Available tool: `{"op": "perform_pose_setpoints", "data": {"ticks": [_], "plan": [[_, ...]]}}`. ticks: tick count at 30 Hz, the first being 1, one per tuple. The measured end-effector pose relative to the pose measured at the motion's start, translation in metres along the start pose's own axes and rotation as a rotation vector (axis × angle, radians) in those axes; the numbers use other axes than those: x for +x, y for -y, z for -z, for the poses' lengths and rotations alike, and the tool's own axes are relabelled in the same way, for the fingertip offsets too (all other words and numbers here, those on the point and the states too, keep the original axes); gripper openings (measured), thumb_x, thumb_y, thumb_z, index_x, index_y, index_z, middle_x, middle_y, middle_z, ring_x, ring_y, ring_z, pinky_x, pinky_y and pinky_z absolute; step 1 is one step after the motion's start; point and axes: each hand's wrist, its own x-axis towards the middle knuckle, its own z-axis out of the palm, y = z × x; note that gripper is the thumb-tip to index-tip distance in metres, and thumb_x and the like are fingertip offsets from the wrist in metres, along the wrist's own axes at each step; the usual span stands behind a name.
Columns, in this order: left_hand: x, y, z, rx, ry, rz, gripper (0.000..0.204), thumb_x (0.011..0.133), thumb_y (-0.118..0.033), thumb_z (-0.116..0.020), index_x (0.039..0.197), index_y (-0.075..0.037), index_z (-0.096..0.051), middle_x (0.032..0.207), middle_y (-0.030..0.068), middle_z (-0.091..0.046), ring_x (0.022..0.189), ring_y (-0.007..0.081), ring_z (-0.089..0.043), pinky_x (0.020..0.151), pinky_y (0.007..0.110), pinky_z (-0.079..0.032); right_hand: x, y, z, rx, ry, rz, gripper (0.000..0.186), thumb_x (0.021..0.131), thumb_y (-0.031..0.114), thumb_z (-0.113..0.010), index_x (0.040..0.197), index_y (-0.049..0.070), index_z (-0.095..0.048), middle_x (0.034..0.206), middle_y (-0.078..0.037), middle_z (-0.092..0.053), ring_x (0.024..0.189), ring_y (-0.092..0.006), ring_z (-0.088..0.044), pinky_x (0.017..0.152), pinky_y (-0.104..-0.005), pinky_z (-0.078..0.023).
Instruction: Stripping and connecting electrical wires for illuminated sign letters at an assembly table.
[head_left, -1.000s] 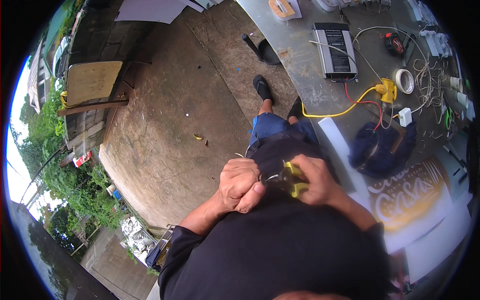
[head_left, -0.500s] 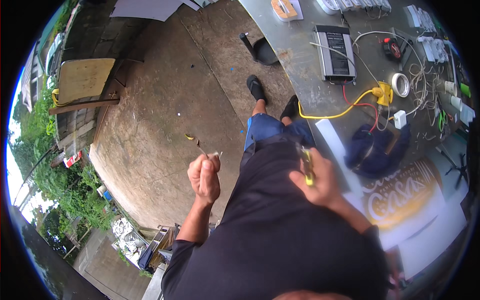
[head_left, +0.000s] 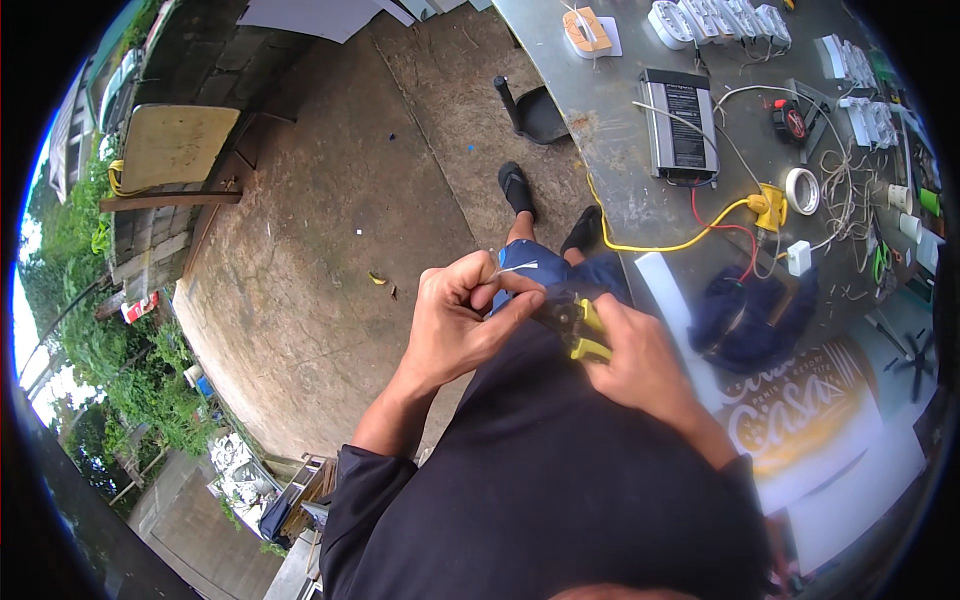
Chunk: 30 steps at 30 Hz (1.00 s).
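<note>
My left hand (head_left: 462,320) is raised in front of my body, its fingers pinched on a thin white wire (head_left: 518,267) whose end sticks out to the right. My right hand (head_left: 630,345) holds yellow-handled pliers (head_left: 578,326), their dark jaws pointing left and meeting the left hand's fingers. Both hands are close together above my dark shirt and blue shorts.
A grey metal table (head_left: 620,180) runs along the right, carrying a black box unit (head_left: 680,125), a yellow cable (head_left: 650,243), a roll of tape (head_left: 801,190), white sockets (head_left: 715,20), loose wires and a dark blue cloth (head_left: 745,315). Concrete floor (head_left: 330,230) lies to the left.
The hands were joined, then the left hand swung out to the left with the wire; now it has come back and meets the pliers in the right hand.
</note>
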Motion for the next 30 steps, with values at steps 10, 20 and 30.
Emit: {"op": "perform_pose_setpoints", "data": {"ticks": [10, 20, 30], "plan": [[0.022, 0.007, -0.003, -0.453, -0.214, 0.108, 0.032, 0.101, -0.023, -0.067, 0.082, -0.01, -0.045, 0.087, 0.0027, -0.061, 0.074, 0.0036, -0.047, 0.065, 0.022, -0.04, -0.003, -0.016, 0.003, 0.093, -0.055, -0.028, 0.043, 0.075, 0.009, -0.08, 0.109, -0.001, -0.055, 0.096, -0.022, -0.066, 0.091, -0.0456, -0.065, 0.078, -0.0498, -0.051], [0.023, -0.012, -0.008, -0.642, -0.089, 0.132, 0.027, 0.105, -0.022, -0.061, 0.107, 0.004, -0.07, 0.083, 0.0089, -0.069, 0.07, 0.0094, -0.058, 0.062, 0.021, -0.041, -0.006, -0.004, 0.025, 0.228, -0.204, -0.049, 0.045, 0.081, 0.014, -0.08, 0.116, -0.001, -0.055, 0.095, -0.019, -0.065, 0.087, -0.0379, -0.066, 0.076, -0.0432, -0.052], [0.014, -0.061, -0.029, -0.58, -0.056, 0.033, 0.017, 0.104, -0.014, -0.062, 0.112, 0.001, -0.062, 0.088, 0.0089, -0.074, 0.073, 0.0065, -0.064, 0.065, 0.019, -0.049, -0.008, 0.012, 0.049, 0.125, -0.313, 0.137, 0.052, 0.075, 0.008, -0.083, 0.118, -0.002, -0.054, 0.096, -0.018, -0.062, 0.083, -0.0361, -0.063, 0.072, -0.0406, -0.052]]}}
